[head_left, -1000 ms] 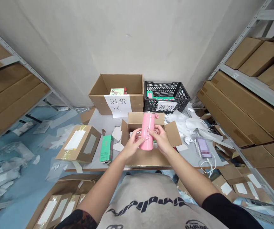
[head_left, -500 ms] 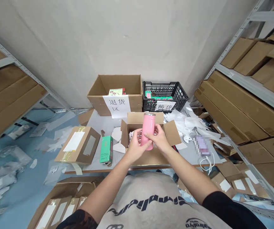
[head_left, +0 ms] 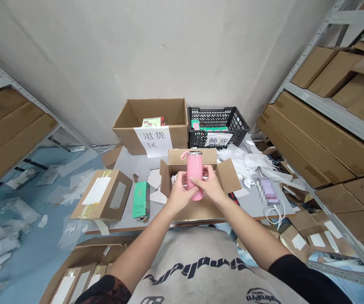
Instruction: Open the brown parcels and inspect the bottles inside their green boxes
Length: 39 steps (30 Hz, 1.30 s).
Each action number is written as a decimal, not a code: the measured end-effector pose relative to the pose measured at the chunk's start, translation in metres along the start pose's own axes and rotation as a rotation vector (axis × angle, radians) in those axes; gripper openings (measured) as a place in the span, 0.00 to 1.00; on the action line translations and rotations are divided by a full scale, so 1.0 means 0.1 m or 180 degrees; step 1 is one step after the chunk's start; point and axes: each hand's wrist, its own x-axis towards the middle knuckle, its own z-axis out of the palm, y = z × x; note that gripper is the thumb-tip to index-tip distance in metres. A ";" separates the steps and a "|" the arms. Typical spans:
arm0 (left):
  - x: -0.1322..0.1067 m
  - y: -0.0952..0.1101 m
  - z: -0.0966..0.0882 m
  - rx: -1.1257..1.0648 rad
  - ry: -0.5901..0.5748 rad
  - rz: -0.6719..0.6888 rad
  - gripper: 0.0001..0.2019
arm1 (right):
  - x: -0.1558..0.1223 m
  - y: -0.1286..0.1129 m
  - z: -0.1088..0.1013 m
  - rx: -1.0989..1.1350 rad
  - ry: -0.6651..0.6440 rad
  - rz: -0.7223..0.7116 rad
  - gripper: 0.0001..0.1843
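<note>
I hold a pink bottle (head_left: 195, 169) upright with both hands, above a small open cardboard box (head_left: 229, 177) on the grey table (head_left: 131, 162). My left hand (head_left: 177, 195) wraps its lower left side. My right hand (head_left: 209, 188) grips it from the right, fingers laid across the front. The bottle's silver rim and a pink strap loop show at the top.
A green carton (head_left: 141, 199) and a taped brown box (head_left: 104, 195) lie left of the open box. At the table's back stand a large labelled cardboard box (head_left: 131, 126) and a black crate (head_left: 216, 120). White wrappers and a cabled device (head_left: 268, 192) lie right. Shelves with cartons flank both sides.
The bottle has been turned in my hands: the printing on its front no longer shows and the strap loop now sits at the left of the top. My right fingers have shifted across its front.
</note>
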 end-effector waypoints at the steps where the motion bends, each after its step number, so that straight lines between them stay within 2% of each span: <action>1: -0.02 0.01 0.00 0.0129 -0.0020 0.0054 0.26 | 0.00 0.00 -0.01 0.0046 -0.0014 0.0050 0.31; 4: -0.03 0.04 -0.04 0.0069 -0.0185 0.0015 0.26 | 0.01 -0.01 -0.04 0.0584 -0.0113 0.0221 0.29; 7: 0.00 0.05 -0.10 -0.0452 -0.0389 -0.0315 0.25 | 0.01 -0.01 -0.05 0.1032 0.0026 0.0321 0.27; 10: 0.03 0.04 -0.10 -0.0933 -0.0573 -0.0604 0.26 | 0.01 -0.01 -0.03 0.1064 0.0040 0.0369 0.23; 12: 0.04 0.03 -0.07 -0.1033 -0.0503 -0.0561 0.28 | 0.00 -0.02 -0.02 0.0885 -0.0089 0.0253 0.19; 14: 0.03 0.02 -0.03 -0.0888 -0.0336 -0.0394 0.31 | 0.00 -0.04 -0.01 0.0612 -0.0181 0.0136 0.19; 16: 0.02 0.02 0.00 -0.0498 -0.0155 -0.0174 0.33 | 0.00 -0.05 0.00 0.0430 -0.0248 0.0158 0.23; 19: 0.02 0.02 0.01 -0.0037 -0.0026 0.0065 0.34 | 0.00 -0.04 -0.01 0.0705 -0.0271 0.0268 0.32; 21: 0.03 0.04 -0.01 -0.0170 -0.0089 -0.0005 0.32 | 0.01 -0.02 -0.04 0.1065 -0.0195 0.0286 0.32; 24: 0.08 0.06 -0.04 -0.0677 -0.0392 -0.0356 0.26 | 0.04 0.00 -0.10 0.1346 -0.0309 0.0280 0.28; 27: 0.10 0.06 -0.02 -0.0928 -0.0577 -0.0477 0.24 | 0.05 -0.02 -0.16 0.1126 -0.0512 0.0209 0.22; 29: 0.09 0.04 0.03 -0.0931 -0.0520 -0.0442 0.26 | 0.05 -0.02 -0.16 0.0886 -0.0547 0.0238 0.19; 32: 0.06 -0.02 0.10 -0.0601 -0.0335 -0.0313 0.29 | 0.07 0.01 -0.13 0.0745 -0.0497 0.0369 0.23; 35: 0.07 -0.06 0.09 -0.0151 -0.0192 -0.0147 0.32 | 0.10 0.07 -0.12 0.0894 -0.0285 0.0414 0.29; 37: 0.12 -0.05 0.05 -0.0247 -0.0339 -0.0173 0.32 | 0.12 0.11 -0.14 0.1063 -0.0235 0.0408 0.31; 39: 0.17 -0.04 0.01 -0.0546 -0.0606 -0.0282 0.30 | 0.15 0.12 -0.19 0.1110 -0.0402 0.0386 0.30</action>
